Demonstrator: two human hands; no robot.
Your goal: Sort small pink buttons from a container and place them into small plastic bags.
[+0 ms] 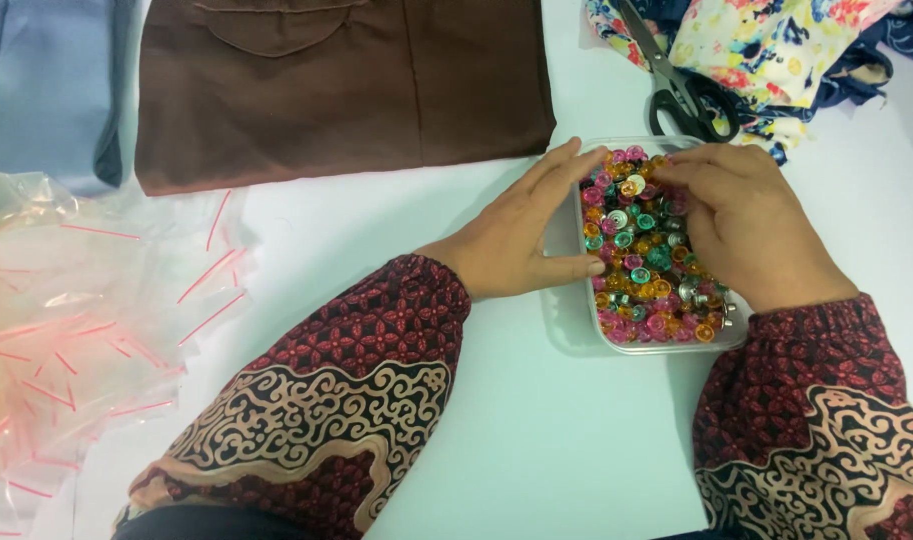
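A clear plastic box (577, 335) sits on the white table, full of small pink, orange and green buttons (642, 260). My left hand (522, 232) grips the box's left wall, thumb low and fingers along the top corner. My right hand (747, 225) reaches into the box from the right, its fingertips bent down among the buttons near the far end. Whether the fingers pinch a button is hidden. Both arms wear dark red patterned sleeves.
A folded brown garment (337, 90) lies at the back, a pale blue cloth (42, 90) at far left. Clear plastic bags with red strips (77, 320) pile on the left. Black-handled scissors (682, 90) rest on floral fabric (777, 45) behind the box.
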